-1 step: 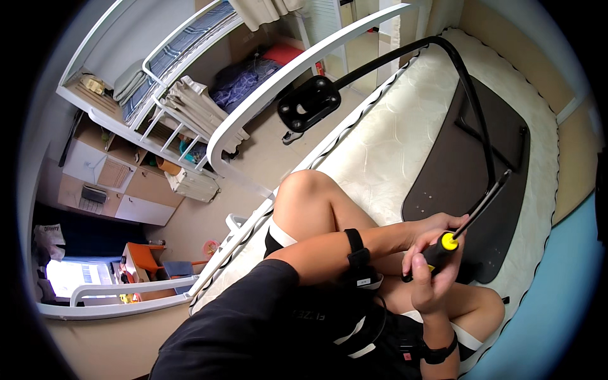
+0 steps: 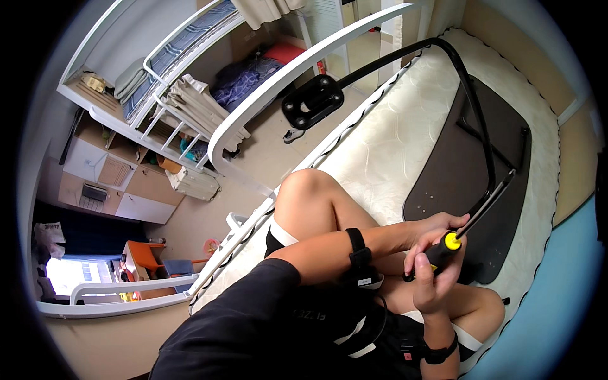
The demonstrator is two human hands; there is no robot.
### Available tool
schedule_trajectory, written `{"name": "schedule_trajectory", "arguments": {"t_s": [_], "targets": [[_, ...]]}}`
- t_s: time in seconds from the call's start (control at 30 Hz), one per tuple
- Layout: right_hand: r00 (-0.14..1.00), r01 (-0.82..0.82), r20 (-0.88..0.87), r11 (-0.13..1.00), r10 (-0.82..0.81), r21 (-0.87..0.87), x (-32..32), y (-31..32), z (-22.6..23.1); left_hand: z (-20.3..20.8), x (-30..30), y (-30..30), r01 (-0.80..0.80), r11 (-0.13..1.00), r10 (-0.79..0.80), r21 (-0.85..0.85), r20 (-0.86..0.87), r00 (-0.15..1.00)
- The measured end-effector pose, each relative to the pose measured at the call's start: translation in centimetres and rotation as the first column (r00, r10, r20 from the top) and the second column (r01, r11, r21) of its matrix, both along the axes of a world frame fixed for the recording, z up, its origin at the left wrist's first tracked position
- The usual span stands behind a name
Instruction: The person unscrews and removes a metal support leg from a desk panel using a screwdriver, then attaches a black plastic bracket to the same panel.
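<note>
My right hand (image 2: 437, 269) is closed round the black and yellow handle of a screwdriver (image 2: 451, 244), its metal shaft slanting up to the right. Beside and partly behind it is my left hand (image 2: 437, 223), thumb stretched out near the near end of a black bent-tube leg (image 2: 479, 111); its other fingers are mostly hidden. That leg rises from a dark brown folding-table top (image 2: 437, 183) lying on the mattress, and carries a black plate with holes (image 2: 313, 102) at its far end. The screwdriver's tip shows over the board, near the tube; whether it touches anything I cannot tell.
I sit cross-legged on the quilted cream mattress (image 2: 373, 145), inside a white bed rail (image 2: 253, 95). Beyond the rail, a shoe (image 2: 293, 135) and a pale suitcase (image 2: 193, 185) stand on the floor. A bunk bed and an orange chair (image 2: 145, 256) are farther off.
The black plate at the leg's end has shifted slightly to the right. The screwdriver has moved a little to the right with my right hand.
</note>
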State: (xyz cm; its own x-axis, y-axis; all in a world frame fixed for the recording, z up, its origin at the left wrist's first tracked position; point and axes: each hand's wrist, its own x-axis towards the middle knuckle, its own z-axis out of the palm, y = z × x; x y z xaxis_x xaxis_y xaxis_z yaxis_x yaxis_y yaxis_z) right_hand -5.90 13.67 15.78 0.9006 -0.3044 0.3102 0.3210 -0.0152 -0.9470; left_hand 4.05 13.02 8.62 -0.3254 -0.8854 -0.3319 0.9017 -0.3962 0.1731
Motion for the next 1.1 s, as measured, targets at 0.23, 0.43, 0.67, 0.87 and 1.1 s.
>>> {"name": "schedule_trajectory", "arguments": {"t_s": [0.23,0.43,0.67,0.87,1.1], "targets": [[0.981,0.140,0.156,0.981,-0.118,-0.135,0.6,0.5,-0.8,-0.5,-1.1,0.5,0.084,0.996,-0.083,0.036,-0.032,0.996],[0.978,0.198,0.140,0.907,-0.156,-0.372,1.2,1.5,-0.6,-0.8,-2.3,-0.1,0.163,0.982,-0.160,0.091,-0.039,0.986],[0.970,0.187,0.194,0.957,-0.144,-0.221,1.3,1.6,-1.1,-2.2,-4.6,-0.2,0.196,0.967,-0.161,0.162,-0.202,0.966],[0.980,0.108,-0.097,0.866,-0.177,-0.488,2.4,1.1,-0.7,-3.7,-5.7,-0.8,0.225,0.960,-0.198,0.168,-0.165,0.966],[0.963,0.235,-0.063,0.932,-0.261,-0.275,1.6,-3.2,0.3,-3.1,-5.4,0.1,0.194,0.979,-0.199,-0.056,-0.114,0.973]]}}
